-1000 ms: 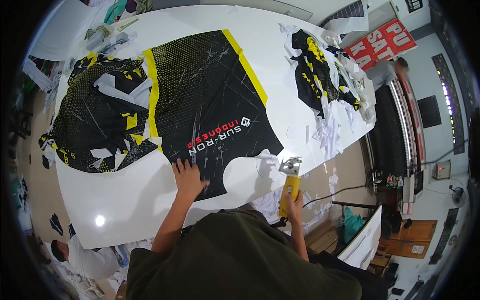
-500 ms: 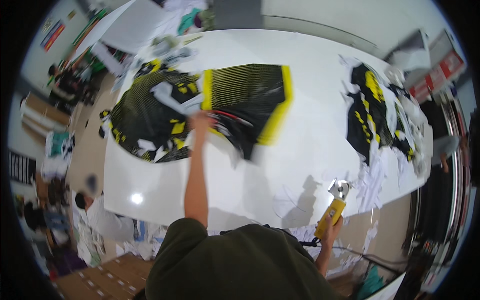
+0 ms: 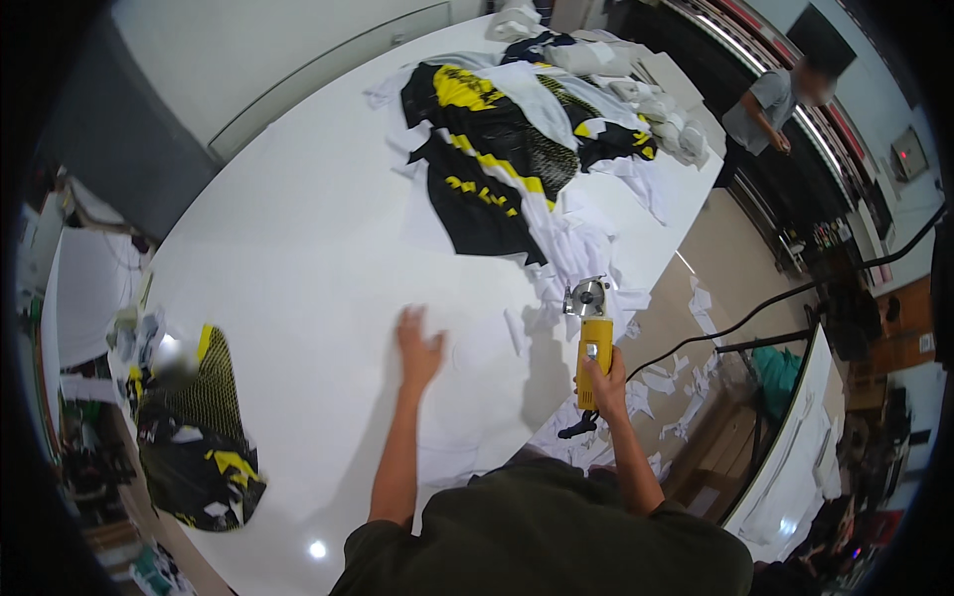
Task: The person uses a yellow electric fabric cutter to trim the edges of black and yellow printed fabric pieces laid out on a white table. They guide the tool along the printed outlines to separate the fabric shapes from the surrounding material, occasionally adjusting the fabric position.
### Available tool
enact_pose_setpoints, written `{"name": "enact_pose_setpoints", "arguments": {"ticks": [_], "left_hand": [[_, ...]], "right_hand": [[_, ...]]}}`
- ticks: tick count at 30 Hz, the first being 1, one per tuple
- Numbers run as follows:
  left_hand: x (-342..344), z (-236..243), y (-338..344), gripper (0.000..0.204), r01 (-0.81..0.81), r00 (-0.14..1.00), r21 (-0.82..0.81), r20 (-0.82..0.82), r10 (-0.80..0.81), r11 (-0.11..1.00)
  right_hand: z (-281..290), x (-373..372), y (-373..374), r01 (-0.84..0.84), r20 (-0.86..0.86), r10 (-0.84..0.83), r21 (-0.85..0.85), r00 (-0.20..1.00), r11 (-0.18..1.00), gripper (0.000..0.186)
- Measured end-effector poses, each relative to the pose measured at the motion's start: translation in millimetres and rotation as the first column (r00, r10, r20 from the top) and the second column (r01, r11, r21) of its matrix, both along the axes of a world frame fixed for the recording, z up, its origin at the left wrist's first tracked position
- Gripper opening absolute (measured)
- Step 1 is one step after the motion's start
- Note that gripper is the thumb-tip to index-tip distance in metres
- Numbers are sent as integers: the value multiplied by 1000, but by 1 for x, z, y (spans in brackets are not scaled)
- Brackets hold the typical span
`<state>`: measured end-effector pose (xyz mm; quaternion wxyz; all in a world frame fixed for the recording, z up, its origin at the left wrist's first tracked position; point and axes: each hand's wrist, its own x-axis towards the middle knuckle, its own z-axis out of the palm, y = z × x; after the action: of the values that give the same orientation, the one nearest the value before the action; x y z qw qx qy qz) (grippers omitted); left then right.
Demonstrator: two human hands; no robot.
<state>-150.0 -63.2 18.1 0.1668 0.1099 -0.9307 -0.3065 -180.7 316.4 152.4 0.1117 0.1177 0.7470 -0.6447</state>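
Note:
My right hand (image 3: 608,385) grips the yellow body of a handheld rotary fabric cutter (image 3: 594,343), its round metal blade head pointing away from me near the table's right edge. Empty, with its fingers apart and slightly blurred, my left hand (image 3: 419,348) hovers over the white table (image 3: 318,288). Beyond it lies a heap of black, yellow and white printed fabric pieces (image 3: 487,204). Another pile of black and yellow fabric (image 3: 204,437) rests at the table's left side. Neither hand touches the fabric.
White fabric strips (image 3: 586,248) trail along the right table edge, and scraps (image 3: 646,397) litter the floor. The cutter's black cable (image 3: 735,328) runs off to the right. A person in a grey shirt (image 3: 760,109) stands by long dark racks at the far right.
The view has swung right. My left hand has come away from the left fabric pile and is now empty over bare table. The right hand still holds the cutter.

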Motion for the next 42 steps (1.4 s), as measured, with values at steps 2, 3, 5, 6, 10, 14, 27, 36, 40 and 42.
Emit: {"name": "enact_pose_setpoints", "arguments": {"ticks": [2,3,5,6,10,14,27,36,40,42], "left_hand": [[-61,8,76,73,174,983,-10,-64,-174,985],[-77,17,111,73,275,960,-3,63,-274,961],[-83,37,177,74,504,837,-118,313,-450,856],[-77,47,199,75,668,656,-103,548,-518,737],[-99,74,201,61,760,11,610,330,-944,222],[-213,82,145,52,398,894,362,52,-445,843],[9,63,-314,101,-352,301,-593,661,688,724],[31,77,-129,51,-448,884,-184,56,465,875],[49,77,28,40,-130,963,-236,202,180,963],[67,79,44,31,-151,931,-220,297,214,964]], "right_hand": [[7,-20,11,51,-5,-51,26,999,998,46],[8,-31,18,112,7,-113,46,994,993,45],[6,-51,30,175,-17,-175,57,985,983,43],[4,-62,37,212,-49,-210,43,977,976,43],[3,-98,70,252,-103,-250,4,963,968,43],[-1,-140,78,245,-86,-239,68,967,967,40],[-51,-242,11,104,52,-101,-59,994,993,36],[-76,-280,-26,129,7,-139,329,990,935,60],[-60,-301,-36,-43,79,-5,601,997,798,69],[-45,-297,-41,-64,48,42,751,998,658,70]]}}
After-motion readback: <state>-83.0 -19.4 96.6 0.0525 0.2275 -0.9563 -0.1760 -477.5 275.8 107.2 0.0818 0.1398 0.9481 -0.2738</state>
